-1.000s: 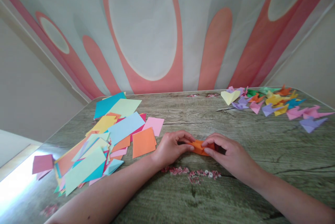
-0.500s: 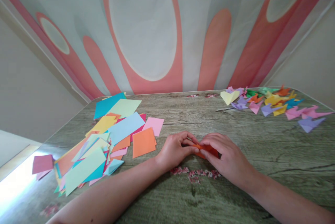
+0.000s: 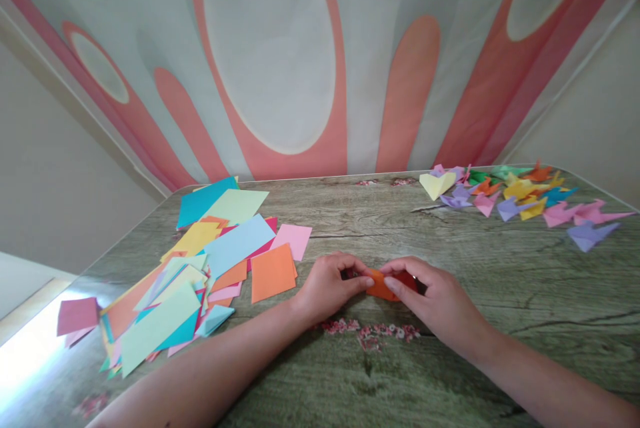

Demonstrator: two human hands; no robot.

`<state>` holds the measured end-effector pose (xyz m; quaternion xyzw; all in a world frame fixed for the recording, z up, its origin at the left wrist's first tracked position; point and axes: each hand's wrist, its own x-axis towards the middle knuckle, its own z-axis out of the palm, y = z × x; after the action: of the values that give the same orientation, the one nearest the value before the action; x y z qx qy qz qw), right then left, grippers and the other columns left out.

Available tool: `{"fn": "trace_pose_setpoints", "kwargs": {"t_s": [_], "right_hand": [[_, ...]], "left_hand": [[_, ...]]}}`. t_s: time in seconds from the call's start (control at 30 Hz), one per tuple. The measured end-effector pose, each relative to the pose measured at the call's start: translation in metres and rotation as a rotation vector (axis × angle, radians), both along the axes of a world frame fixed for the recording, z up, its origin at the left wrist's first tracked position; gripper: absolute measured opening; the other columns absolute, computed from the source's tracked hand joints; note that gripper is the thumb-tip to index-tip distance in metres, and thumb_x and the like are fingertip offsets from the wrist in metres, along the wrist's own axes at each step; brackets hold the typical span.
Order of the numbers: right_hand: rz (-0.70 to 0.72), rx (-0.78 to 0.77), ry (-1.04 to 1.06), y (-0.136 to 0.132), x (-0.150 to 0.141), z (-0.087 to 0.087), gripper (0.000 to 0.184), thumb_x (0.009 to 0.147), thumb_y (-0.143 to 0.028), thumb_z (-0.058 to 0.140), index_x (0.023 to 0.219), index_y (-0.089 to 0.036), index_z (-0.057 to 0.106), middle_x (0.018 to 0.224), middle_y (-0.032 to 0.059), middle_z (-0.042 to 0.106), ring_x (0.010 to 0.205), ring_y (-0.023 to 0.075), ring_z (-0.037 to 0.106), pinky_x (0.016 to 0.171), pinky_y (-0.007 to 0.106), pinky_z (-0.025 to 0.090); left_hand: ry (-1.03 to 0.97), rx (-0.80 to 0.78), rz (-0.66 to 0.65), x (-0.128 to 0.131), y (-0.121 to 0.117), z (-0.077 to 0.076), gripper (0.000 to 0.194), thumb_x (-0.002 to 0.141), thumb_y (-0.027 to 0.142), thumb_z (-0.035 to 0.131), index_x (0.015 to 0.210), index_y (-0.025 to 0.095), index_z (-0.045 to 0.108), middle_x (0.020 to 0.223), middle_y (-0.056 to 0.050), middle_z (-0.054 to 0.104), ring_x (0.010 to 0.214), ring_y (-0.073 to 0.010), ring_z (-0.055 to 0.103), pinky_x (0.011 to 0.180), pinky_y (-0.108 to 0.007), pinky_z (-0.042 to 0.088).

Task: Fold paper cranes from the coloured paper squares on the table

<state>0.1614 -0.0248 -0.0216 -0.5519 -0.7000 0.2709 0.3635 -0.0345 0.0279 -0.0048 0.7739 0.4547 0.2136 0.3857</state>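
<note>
A small folded orange paper (image 3: 380, 286) lies on the wood-grain table (image 3: 450, 268), pinched between both my hands. My left hand (image 3: 330, 287) curls its fingers round the paper's left end. My right hand (image 3: 433, 298) presses thumb and fingers on its right part. Most of the paper is hidden under my fingers.
A loose pile of coloured paper squares (image 3: 200, 275) spreads over the left of the table, an orange square (image 3: 273, 273) closest to my left hand. Several folded paper figures (image 3: 525, 198) lie at the back right. A patterned curtain (image 3: 300, 61) hangs behind the table.
Both hands have stayed on the orange paper, shifting their fingers slightly as they work its folds. More of the orange paper shows between the thumbs now.
</note>
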Motion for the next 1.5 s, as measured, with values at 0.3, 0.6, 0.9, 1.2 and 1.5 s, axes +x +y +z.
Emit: {"fn": "trace_pose_setpoints", "kwargs": {"t_s": [0.3, 0.6, 0.9, 1.2, 1.5], "right_hand": [[0.003, -0.04, 0.052, -0.001, -0.002, 0.0019, 0.007, 0.087, -0.026, 0.059, 0.09, -0.026, 0.065, 0.088, -0.0028, 0.068, 0.083, 0.0163, 0.063, 0.075, 0.029, 0.046], [0.018, -0.013, 0.009, -0.0017, -0.0041, 0.0031, 0.007, 0.085, -0.028, 0.064, 0.091, -0.024, 0.064, 0.089, -0.0015, 0.067, 0.085, 0.0172, 0.063, 0.077, 0.03, 0.046], [0.028, 0.027, -0.027, -0.0022, -0.0046, 0.0026, 0.006, 0.086, -0.027, 0.062, 0.091, -0.025, 0.064, 0.088, -0.0009, 0.067, 0.085, 0.0187, 0.062, 0.076, 0.031, 0.046], [0.001, 0.066, -0.056, -0.0026, -0.0033, 0.0027, 0.005, 0.087, -0.027, 0.06, 0.09, -0.024, 0.063, 0.088, -0.0003, 0.068, 0.084, 0.0187, 0.062, 0.077, 0.032, 0.046], [-0.006, 0.071, -0.042, -0.0019, -0.0024, 0.0014, 0.009, 0.087, -0.028, 0.059, 0.092, -0.024, 0.064, 0.089, 0.0005, 0.069, 0.083, 0.0189, 0.064, 0.074, 0.032, 0.049]], "left_hand": [[-0.086, -0.14, 0.027, 0.0024, -0.0042, -0.0031, 0.021, 0.078, 0.036, 0.068, 0.082, 0.016, 0.072, 0.076, -0.001, 0.07, 0.069, -0.0131, 0.057, 0.062, -0.021, 0.039], [-0.157, -0.183, 0.028, 0.0033, -0.005, -0.0026, 0.02, 0.076, 0.034, 0.07, 0.08, 0.015, 0.071, 0.076, -0.002, 0.07, 0.07, -0.0137, 0.058, 0.064, -0.021, 0.041], [-0.219, -0.216, 0.022, 0.0047, -0.0048, -0.002, 0.014, 0.075, 0.028, 0.072, 0.079, 0.015, 0.071, 0.075, -0.002, 0.07, 0.069, -0.0126, 0.058, 0.065, -0.021, 0.042], [-0.195, -0.211, -0.024, 0.0021, -0.0045, 0.001, 0.021, 0.081, 0.033, 0.065, 0.088, 0.015, 0.073, 0.078, -0.002, 0.069, 0.07, -0.0123, 0.057, 0.066, -0.021, 0.041], [-0.159, -0.162, -0.021, 0.0028, -0.0047, 0.0033, 0.018, 0.084, 0.03, 0.06, 0.089, 0.015, 0.071, 0.078, -0.001, 0.068, 0.07, -0.0123, 0.056, 0.065, -0.021, 0.041]]}}
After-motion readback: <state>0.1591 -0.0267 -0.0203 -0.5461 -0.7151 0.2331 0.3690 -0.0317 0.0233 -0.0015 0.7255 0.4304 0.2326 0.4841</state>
